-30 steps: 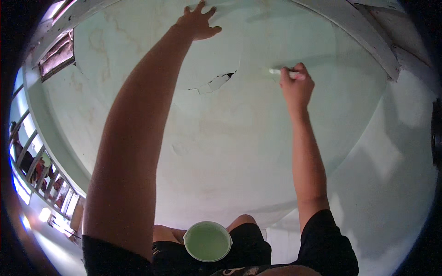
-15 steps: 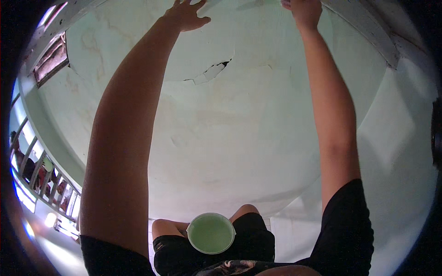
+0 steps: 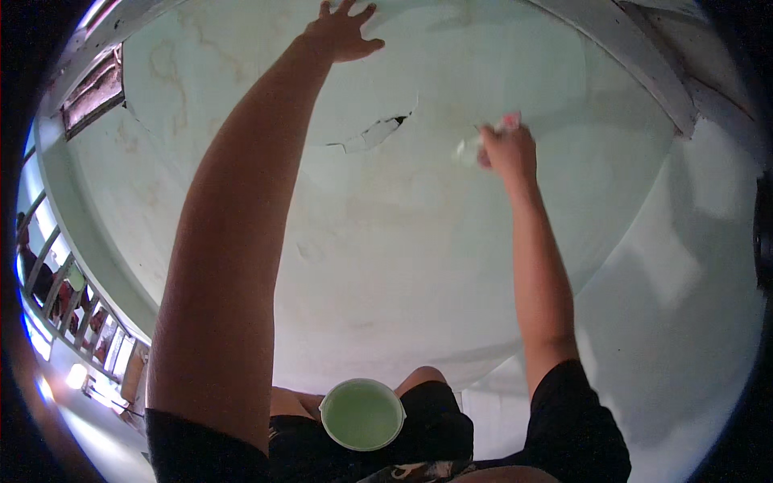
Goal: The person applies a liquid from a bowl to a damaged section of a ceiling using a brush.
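My left hand is open, fingers spread, against the upper part of a pale green wall. Lower and to the right, my right hand closes around a crumpled white and pink cloth at the wall; motion blurs it, and its exact kind is hard to make out. A round pale bucket, greenish inside, sits at my lap between my thighs. Between my hands, a jagged crack with a lifted flake and a small dark hole breaks the wall surface.
Along the top right runs a pale beam, and a white side wall meets the green one. At the left are a small opening and a barred railing with people beyond it. A lamp glows at lower left.
My right hand has come down and left from the top edge, bringing the cloth into view. My left hand stays spread on the wall; the view has shifted slightly.
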Available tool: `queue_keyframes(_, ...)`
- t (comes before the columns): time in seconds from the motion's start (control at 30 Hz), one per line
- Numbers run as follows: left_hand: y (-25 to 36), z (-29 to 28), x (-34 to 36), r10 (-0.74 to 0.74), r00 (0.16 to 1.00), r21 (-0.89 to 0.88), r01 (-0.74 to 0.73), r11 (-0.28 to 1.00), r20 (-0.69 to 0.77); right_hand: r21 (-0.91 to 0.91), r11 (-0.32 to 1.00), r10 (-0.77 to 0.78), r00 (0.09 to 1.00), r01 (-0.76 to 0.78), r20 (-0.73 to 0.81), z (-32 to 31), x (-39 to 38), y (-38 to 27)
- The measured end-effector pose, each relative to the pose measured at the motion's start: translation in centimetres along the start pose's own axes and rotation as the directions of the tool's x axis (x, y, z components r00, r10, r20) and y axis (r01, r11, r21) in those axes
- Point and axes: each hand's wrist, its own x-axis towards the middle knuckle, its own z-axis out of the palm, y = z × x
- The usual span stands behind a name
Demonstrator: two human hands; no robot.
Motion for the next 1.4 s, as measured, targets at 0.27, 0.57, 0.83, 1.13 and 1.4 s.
queue_keyframes(0.27,-0.1,-4.3,-1.4,-0.02,0.969,-0.357,0.109,0.928,0.246,0.132,0.965,-0.173,0.929,0.226,-0.326,-2.9,13.1,-3.9)
queue_keyframes(0.57,-1.3,1.6,0.8,-0.031,0.998,-0.038,0.029,0.999,-0.053,-0.009,0.817,-0.453,0.633,0.576,-0.627,4.4,1.6,1.5)
queue_keyframes(0.83,0.8,-1.9,-0.9,-0.085,0.989,-0.248,0.112,0.962,0.118,0.284,0.851,-0.192,0.765,0.442,-0.615,2.3,-0.9,1.4)
queue_keyframes(1.13,0.3,-1.9,-0.3,-0.04,0.993,-0.223,0.065,0.973,0.115,0.079,0.761,-0.415,0.575,0.644,-0.705,1.5,11.0,-1.4)
queue_keyframes(1.4,0.2,-1.7,-0.5,-0.072,0.987,-0.225,0.104,0.969,0.146,0.169,0.903,-0.253,0.808,0.394,-0.531,6.0,-5.4,3.5)
